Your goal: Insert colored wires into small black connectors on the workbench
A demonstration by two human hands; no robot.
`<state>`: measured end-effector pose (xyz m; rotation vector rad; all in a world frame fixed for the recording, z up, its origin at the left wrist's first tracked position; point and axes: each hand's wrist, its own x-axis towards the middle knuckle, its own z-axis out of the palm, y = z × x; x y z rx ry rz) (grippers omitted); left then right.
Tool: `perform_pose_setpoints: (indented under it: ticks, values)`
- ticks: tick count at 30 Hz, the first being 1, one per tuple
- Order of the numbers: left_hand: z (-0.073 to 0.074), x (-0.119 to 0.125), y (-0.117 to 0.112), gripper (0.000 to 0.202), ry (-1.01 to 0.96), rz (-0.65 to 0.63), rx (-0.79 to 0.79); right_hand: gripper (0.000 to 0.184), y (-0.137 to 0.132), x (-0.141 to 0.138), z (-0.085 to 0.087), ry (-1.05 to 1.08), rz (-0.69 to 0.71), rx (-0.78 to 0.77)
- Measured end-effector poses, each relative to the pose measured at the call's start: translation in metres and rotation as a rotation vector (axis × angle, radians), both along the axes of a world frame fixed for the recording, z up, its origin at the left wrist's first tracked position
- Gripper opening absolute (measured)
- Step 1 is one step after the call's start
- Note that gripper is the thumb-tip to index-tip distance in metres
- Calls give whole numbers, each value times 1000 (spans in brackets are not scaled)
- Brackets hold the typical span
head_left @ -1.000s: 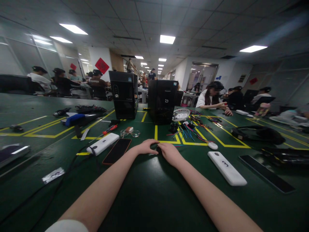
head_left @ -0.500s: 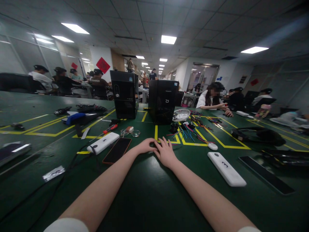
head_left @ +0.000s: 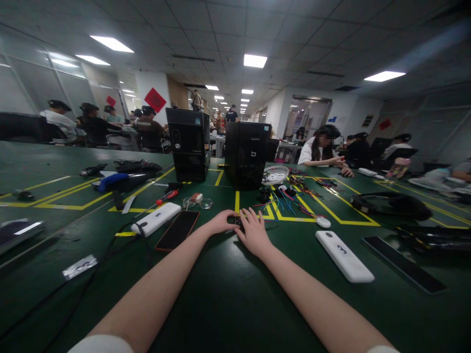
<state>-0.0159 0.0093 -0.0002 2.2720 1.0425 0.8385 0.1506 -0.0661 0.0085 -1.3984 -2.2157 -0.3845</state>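
Observation:
My left hand (head_left: 221, 223) and my right hand (head_left: 255, 234) meet low over the green table, in front of a black computer tower (head_left: 246, 157). Between them shows a small dark part (head_left: 235, 221), mostly covered by fingers; its kind cannot be made out. The left thumb and fingers curl round its left side. On its right side the right thumb and index finger close on it, while the other right fingers stretch forward. A bundle of coloured cables (head_left: 285, 196) lies just beyond the right hand. Left of my left hand is a dark phone (head_left: 178, 230) with an orange edge.
A second tower (head_left: 187, 147) stands left of the first. Near it lie eyeglasses (head_left: 200, 202), a red screwdriver (head_left: 167, 197) and a white power bank (head_left: 156, 219). Right are another power bank (head_left: 345, 256), a phone (head_left: 403, 264) and a white basket (head_left: 275, 174). A person (head_left: 324, 149) sits across.
The dark part between my hands now shows, where fingers hid it before. My hands stay in nearly the same place; the whole view has shifted slightly.

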Motion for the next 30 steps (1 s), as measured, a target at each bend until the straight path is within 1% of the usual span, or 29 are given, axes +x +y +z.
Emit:
perform_pose_setpoints:
  ticks: [4,7,10,12,14,17,19,26,30]
  values:
    - [-3,-1,2,47,8,42,4,36,2,8,4,38,-62,28]
    - [-4,-1,2,45,4,45,8,31,4,9,5,36,-61,8]
    - [-3,-1,1,44,7,37,11,30,4,10,2,40,-64,-5]
    - [-2,0,1,43,10,38,13,34,3,9,1,39,-49,4]
    - [-2,1,0,43,11,33,15,38,3,8,2,30,-2,30]
    - [-2,1,1,41,9,25,17,32,5,3,3,-4,89,64]
    - [-3,1,2,38,7,20,14,30,6,-1,3,-20,115,70]
    - [-1,1,0,39,43,46,3,29,4,-2,0,32,88,33]
    - [2,2,-2,38,44,28,11,30,9,2,1,80,73,43]
